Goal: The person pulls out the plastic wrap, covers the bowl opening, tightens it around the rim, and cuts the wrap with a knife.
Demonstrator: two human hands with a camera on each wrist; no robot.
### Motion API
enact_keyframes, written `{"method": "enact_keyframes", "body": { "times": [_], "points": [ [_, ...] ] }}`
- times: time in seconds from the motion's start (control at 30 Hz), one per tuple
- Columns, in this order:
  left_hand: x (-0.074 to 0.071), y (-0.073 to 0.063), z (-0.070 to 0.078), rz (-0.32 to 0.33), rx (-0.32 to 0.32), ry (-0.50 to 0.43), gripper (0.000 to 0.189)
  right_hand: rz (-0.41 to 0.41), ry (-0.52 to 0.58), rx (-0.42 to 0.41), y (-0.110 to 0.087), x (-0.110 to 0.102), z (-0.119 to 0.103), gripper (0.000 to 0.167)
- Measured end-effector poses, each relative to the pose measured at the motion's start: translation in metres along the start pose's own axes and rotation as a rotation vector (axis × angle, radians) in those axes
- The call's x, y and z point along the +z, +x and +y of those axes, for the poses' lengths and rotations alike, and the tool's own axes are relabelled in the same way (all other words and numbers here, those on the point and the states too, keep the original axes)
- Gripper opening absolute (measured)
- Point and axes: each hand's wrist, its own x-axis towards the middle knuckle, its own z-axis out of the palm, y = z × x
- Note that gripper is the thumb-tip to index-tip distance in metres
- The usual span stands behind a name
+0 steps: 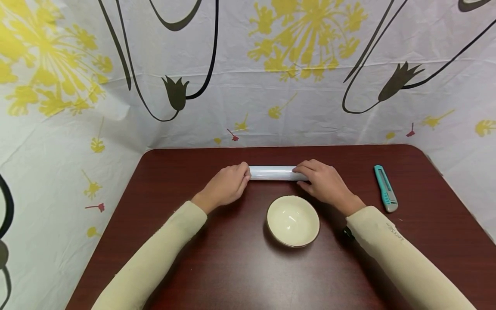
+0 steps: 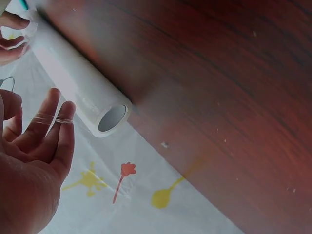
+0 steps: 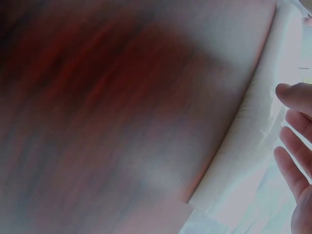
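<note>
A white roll of cling film [image 1: 271, 173] lies sideways near the back of the table, its hollow core facing the camera in the left wrist view. My left hand [image 1: 228, 183] is at its left end. A thin, clear strand of film [image 2: 63, 120] stretches across those fingers in the left wrist view, and the thumb and forefinger pinch it. On the right part of the roll rests my right hand [image 1: 323, 183], with loosely bent fingers [image 3: 295, 141] along the roll in the right wrist view. A cream bowl [image 1: 293, 221] stands upright between the forearms.
To the right of my right hand lies a teal utility knife [image 1: 385, 188]. The dark red-brown table [image 1: 232, 275] ends at a back edge just behind the roll. A white patterned sheet [image 1: 232, 103] hangs behind and beside it.
</note>
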Motion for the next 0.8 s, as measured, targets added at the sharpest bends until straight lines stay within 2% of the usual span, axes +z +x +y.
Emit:
{"method": "enact_keyframes", "body": {
  "times": [0.13,0.27,0.57,0.8],
  "points": [
    [-0.0016,-0.0007,0.0002,0.001,-0.052,-0.063,0.008,0.011,-0.005,-0.003,0.0007,0.0009,0.0001,0.041],
    [-0.0028,-0.001,-0.0003,0.008,-0.079,-0.115,0.009,0.02,-0.012,-0.004,0.0016,0.0016,-0.0002,0.041],
    [-0.0054,0.0017,-0.0007,0.053,-0.1,-0.238,0.008,0.016,-0.021,-0.003,0.0022,0.0011,0.0018,0.035],
    [-0.0075,0.0034,-0.0037,0.077,-0.112,-0.313,0.008,0.033,-0.032,0.025,-0.0043,-0.0009,0.0082,0.027]
  ]
}}
